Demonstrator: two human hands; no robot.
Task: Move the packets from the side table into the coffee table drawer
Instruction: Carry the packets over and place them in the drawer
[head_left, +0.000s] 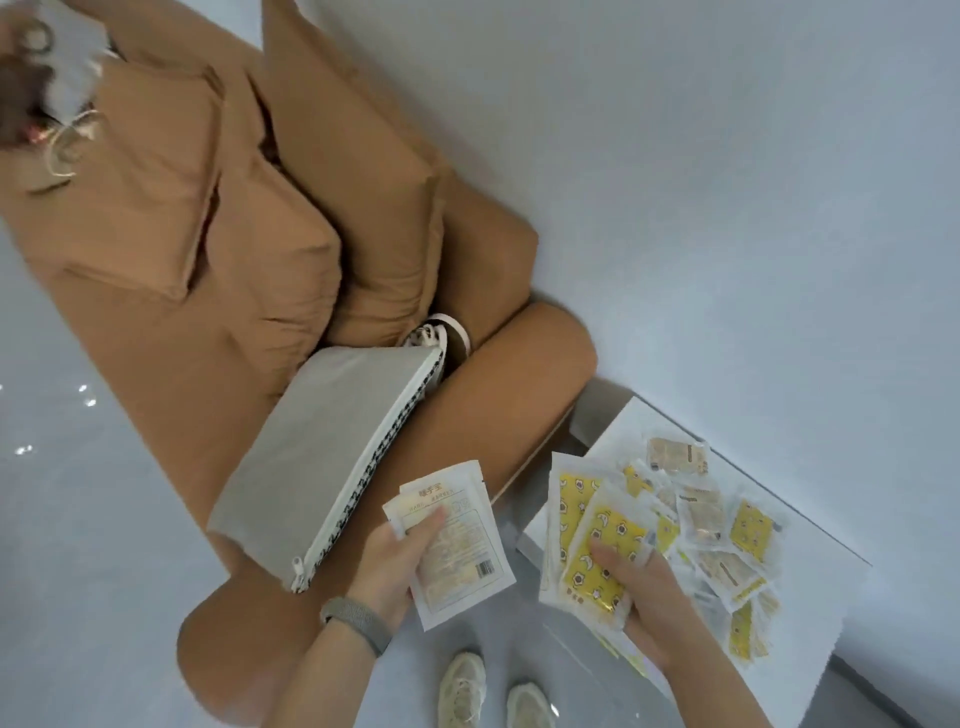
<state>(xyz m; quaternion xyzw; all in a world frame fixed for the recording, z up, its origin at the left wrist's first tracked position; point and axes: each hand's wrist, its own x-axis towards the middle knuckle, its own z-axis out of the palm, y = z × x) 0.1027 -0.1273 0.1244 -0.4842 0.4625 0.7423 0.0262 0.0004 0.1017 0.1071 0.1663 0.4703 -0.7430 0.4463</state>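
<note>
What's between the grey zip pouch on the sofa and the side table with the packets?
In the head view, the sofa's brown armrest lies between the grey pouch and the side table.

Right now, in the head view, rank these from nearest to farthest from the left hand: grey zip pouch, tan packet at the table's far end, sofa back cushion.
From the left hand:
1. Grey zip pouch, on the sofa arm.
2. Tan packet, far end of side table.
3. Sofa back cushion, farthest.

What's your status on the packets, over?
Left hand holds white packets. Right hand grips yellow packets. More packets lie on side table. Drawer not in view.
</note>
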